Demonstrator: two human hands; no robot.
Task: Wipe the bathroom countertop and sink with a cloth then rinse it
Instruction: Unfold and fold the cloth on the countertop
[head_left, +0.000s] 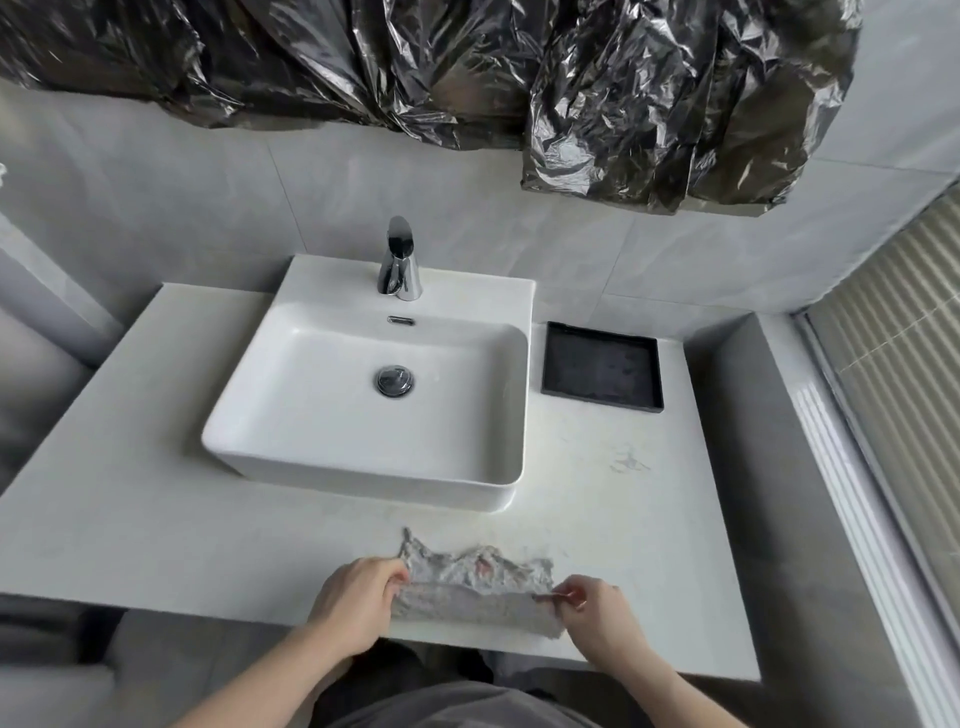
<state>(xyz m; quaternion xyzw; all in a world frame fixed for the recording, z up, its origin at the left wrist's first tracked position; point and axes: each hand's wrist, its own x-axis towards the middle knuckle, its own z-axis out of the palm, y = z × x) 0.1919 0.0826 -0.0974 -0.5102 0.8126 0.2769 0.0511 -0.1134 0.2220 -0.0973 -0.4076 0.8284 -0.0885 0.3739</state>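
With our left hand (358, 597) and right hand (597, 613) each pinching an end of the crumpled grey cloth (475, 587) at the white stone surface's (156, 519) edge before the white rectangular ceramic sink (249, 441), we risk it sliding off if either pinch loosens.

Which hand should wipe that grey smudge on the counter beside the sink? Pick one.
Right. The right hand is on the same side as the smudge, with bare countertop between them. The left hand would have to cross over. Both pinch the cloth now, so the left probably must let go.
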